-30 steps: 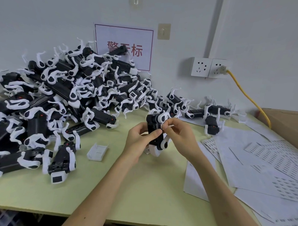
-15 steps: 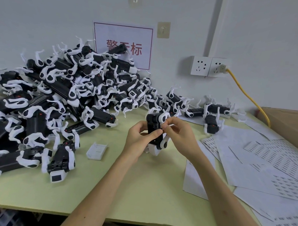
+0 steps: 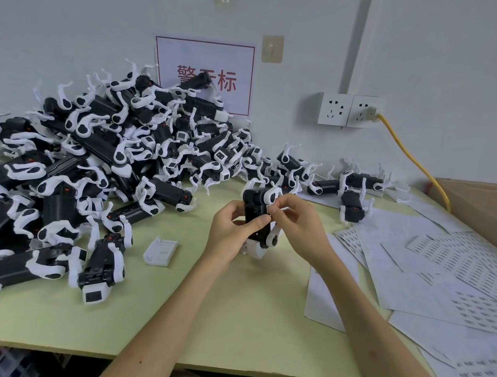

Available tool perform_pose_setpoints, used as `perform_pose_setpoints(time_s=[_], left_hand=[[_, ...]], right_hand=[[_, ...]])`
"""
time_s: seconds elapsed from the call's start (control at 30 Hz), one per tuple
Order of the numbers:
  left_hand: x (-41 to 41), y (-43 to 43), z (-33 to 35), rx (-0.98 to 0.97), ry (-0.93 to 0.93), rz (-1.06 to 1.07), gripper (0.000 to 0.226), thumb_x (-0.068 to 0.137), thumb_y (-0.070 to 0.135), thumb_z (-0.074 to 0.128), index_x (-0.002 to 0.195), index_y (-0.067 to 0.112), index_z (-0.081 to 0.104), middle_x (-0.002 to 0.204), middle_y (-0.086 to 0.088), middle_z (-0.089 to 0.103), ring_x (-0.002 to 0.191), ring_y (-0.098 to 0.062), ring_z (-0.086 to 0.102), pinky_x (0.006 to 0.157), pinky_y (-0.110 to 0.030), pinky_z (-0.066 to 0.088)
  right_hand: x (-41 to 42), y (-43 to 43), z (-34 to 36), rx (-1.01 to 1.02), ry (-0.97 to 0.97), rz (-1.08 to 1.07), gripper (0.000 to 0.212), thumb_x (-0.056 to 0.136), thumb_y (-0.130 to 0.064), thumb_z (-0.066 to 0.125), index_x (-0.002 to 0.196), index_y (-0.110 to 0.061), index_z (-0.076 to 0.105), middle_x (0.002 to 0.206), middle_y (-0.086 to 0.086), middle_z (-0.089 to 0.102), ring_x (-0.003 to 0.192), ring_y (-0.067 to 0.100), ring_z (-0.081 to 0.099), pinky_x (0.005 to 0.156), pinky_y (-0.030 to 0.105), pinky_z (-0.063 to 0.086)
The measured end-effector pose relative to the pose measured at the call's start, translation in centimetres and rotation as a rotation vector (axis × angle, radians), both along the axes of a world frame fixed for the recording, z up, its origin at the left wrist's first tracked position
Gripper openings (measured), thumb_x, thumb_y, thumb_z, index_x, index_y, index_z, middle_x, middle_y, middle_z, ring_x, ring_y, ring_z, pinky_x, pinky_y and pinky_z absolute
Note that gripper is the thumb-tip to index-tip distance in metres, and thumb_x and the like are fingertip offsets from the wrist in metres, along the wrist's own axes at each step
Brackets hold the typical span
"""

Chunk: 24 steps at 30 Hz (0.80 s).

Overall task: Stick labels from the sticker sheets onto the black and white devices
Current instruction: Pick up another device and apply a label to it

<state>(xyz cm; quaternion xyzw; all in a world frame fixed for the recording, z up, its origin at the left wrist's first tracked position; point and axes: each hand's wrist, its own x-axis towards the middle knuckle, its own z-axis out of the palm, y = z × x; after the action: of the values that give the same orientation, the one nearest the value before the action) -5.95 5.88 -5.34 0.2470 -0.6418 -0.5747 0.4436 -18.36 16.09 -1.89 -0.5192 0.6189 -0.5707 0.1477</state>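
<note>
One black and white device [image 3: 258,217] stands upright above the middle of the pale green table [image 3: 230,315]. My left hand [image 3: 235,230] grips its left side, with the thumb laid across the black front. My right hand [image 3: 297,224] curls around its right side, fingertips pinching at the upper front edge where a small label may be, too small to tell. Sticker sheets [image 3: 448,271] lie spread over the table's right part. A big heap of like devices [image 3: 106,168] fills the left.
A small white plastic cover [image 3: 161,250] lies left of my hands. A few more devices [image 3: 352,198] sit behind them near the wall. A cardboard box [image 3: 480,204] stands at the far right, with a yellow cable [image 3: 408,155] running from the wall sockets [image 3: 350,110].
Both hands stay on the same device. My right fingers have shifted slightly at its upper front edge; nothing else has moved.
</note>
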Motion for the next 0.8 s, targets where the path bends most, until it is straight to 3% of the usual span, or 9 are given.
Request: perform_pose_setpoints(time_s=[0.27,0.47,0.6,0.73,0.8], left_hand=[[0.1,0.15,0.01,-0.024,-0.014,0.015,0.041,0.067,0.04,0.084,0.099,0.018,0.071,0.096,0.01,0.076,0.086,0.001,0.071,0.068,-0.013,0.054],[0.09,0.37,0.14,-0.046,-0.021,0.022,0.042,0.067,0.039,0.083,0.101,0.017,0.07,0.097,0.007,0.076,0.086,0.0,0.07,0.071,-0.013,0.053],[0.19,0.59,0.38,-0.072,-0.053,0.04,0.041,0.067,0.04,0.082,0.1,0.019,0.07,0.096,0.01,0.076,0.086,0.003,0.069,0.07,-0.01,0.05],[0.27,0.62,0.48,-0.085,-0.063,0.022,0.036,0.071,0.036,0.082,0.1,0.019,0.071,0.093,0.013,0.076,0.088,0.002,0.069,0.071,-0.009,0.049],[0.4,0.49,0.41,-0.086,-0.063,-0.002,0.029,0.079,0.028,0.083,0.102,0.017,0.072,0.093,0.012,0.077,0.088,-0.002,0.07,0.072,-0.011,0.049]], right_hand=[[-0.02,-0.1,-0.14,-0.007,0.013,-0.032,0.015,0.1,-0.009,0.062,0.085,-0.011,0.061,0.066,-0.001,0.065,0.061,0.013,0.063,0.056,0.011,0.037],[-0.1,-0.27,-0.28,-0.008,0.008,-0.034,0.015,0.099,-0.008,0.062,0.084,-0.01,0.06,0.067,0.003,0.066,0.068,0.025,0.066,0.062,0.021,0.042],[-0.31,-0.31,-0.51,-0.004,-0.022,-0.012,0.015,0.099,-0.008,0.061,0.084,-0.006,0.058,0.06,-0.004,0.067,0.06,0.027,0.07,0.058,0.018,0.042],[-0.62,-0.37,-0.65,-0.004,-0.072,0.006,0.018,0.097,-0.008,0.065,0.081,-0.009,0.059,0.061,-0.012,0.068,0.052,0.009,0.066,0.054,0.01,0.04],[-0.77,-0.45,-0.62,0.006,-0.105,-0.001,0.02,0.095,-0.01,0.07,0.078,-0.008,0.06,0.063,-0.006,0.07,0.053,0.004,0.065,0.057,0.011,0.043]])
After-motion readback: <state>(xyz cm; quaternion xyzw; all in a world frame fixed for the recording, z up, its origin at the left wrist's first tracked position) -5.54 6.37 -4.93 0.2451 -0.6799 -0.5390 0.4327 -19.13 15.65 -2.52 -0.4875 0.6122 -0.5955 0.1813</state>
